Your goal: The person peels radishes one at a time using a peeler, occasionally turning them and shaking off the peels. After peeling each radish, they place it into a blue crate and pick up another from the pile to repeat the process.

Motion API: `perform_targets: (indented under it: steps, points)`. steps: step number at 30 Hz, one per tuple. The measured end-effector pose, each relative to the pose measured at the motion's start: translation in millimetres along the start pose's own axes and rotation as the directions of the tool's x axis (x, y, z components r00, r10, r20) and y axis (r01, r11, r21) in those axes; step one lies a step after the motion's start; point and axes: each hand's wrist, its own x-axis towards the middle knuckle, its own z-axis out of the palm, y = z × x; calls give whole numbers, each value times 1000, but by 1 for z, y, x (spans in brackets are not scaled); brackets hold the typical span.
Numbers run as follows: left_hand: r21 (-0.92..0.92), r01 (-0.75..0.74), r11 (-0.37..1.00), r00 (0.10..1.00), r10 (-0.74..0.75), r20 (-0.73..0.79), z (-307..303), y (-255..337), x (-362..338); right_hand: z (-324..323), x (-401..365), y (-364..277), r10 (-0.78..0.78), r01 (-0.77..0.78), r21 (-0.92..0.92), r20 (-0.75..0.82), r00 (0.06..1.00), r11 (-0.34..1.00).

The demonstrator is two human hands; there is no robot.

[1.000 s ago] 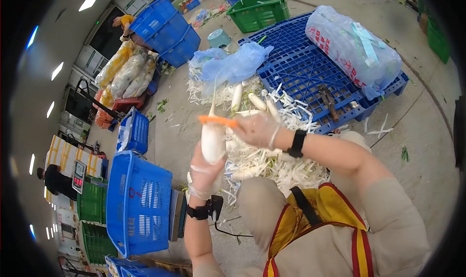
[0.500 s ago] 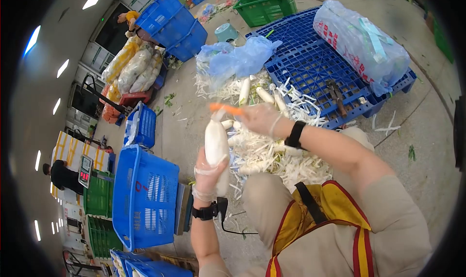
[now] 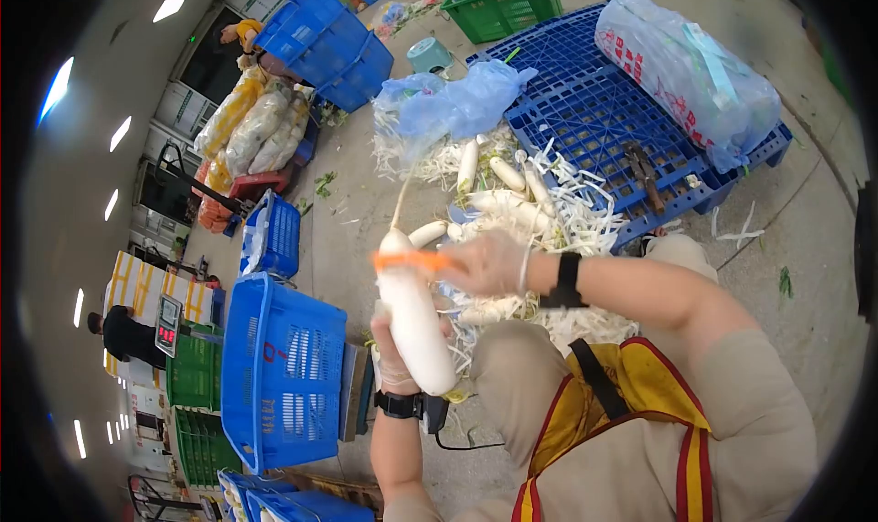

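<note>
A long white daikon radish (image 3: 417, 325) is held up in front of me, its thin root tip at the top. My left hand (image 3: 391, 355), in a clear plastic glove, is closed around it from below and behind. My right hand (image 3: 494, 262), gloved too, grips an orange peeler (image 3: 412, 260) that lies across the upper part of the daikon. Motion blurs the peeler's edge. Below and beyond my hands, several other daikons (image 3: 508, 172) lie among a heap of white peel strips (image 3: 585, 213) on the floor.
A blue pallet (image 3: 585, 92) with a full plastic bag (image 3: 686, 83) is at the upper right. A blue crate (image 3: 283, 376) sits on a scale at my left. A blue plastic sheet (image 3: 457, 101) covers part of the peelings. Two people (image 3: 133, 334) (image 3: 245, 35) are farther off.
The daikon has tilted, its lower end swinging right. The peeler has moved from above the tip down onto the upper body. The view has shifted slightly.
</note>
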Motion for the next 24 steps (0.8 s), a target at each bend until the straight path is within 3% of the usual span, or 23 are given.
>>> perform_targets:
  steps: [1, 2, 3, 4, 5, 6, 7, 9, 11, 13, 14, 17, 21, 23, 24]
  points:
    - [-2, 6, 1000, 1000, -6, -5, -1, -3, -2, -2, 4, 4, 41, -42, -62, -19, 999, 997]
    - [-59, 9, 998, 1000, -8, 19, -2, -6, -1, -8, 8, 12, 298, -299, 150, 32, 954, 942]
    - [-110, 12, 994, 999, -7, 45, -4, -4, 1, -9, 7, 4, 298, -298, 155, 26, 954, 942]
    - [-107, 10, 994, 999, -5, 49, -6, -2, 4, -7, 3, -8, 188, -175, 245, -32, 982, 953]
    - [-148, 59, 987, 988, -36, 150, -11, 0, 5, -6, -1, -19, 83, -49, 327, -93, 992, 944]
    - [-186, 112, 976, 966, -64, 249, -16, 0, 6, -7, -2, -26, 108, -91, 305, -37, 993, 948]
    - [-191, 117, 975, 967, -68, 245, -28, -3, 10, -6, 0, -19, 112, -97, 307, -30, 993, 947]
    - [-385, 284, 878, 853, -48, 520, -44, -7, 18, -6, 11, -2, 315, -311, 300, 36, 948, 902]
    - [-413, 235, 880, 881, -13, 474, -38, -5, 15, -2, 5, -14, 297, -307, 311, 78, 952, 900]
    - [-486, 139, 863, 924, 63, 376, -21, -6, 10, 12, -3, -27, 68, -28, 378, -93, 993, 925]
    - [-487, 332, 808, 829, -4, 559, -41, -10, 18, 13, -2, -21, 65, -22, 316, -126, 990, 948]
    - [-593, 348, 726, 885, -46, 463, -54, -14, 20, 2, 4, -15, 160, -146, 271, -31, 987, 952]
    - [-594, 265, 759, 887, 48, 459, -50, -20, 10, 3, 0, -16, 97, -96, 288, 12, 995, 953]
    - [-421, 260, 869, 915, -82, 396, -59, -14, 11, 1, 14, 17, 306, -310, 88, 59, 950, 947]
    - [-94, 71, 993, 996, -65, 67, -33, -7, 3, -4, 17, 18, 350, -346, 115, -17, 936, 931]
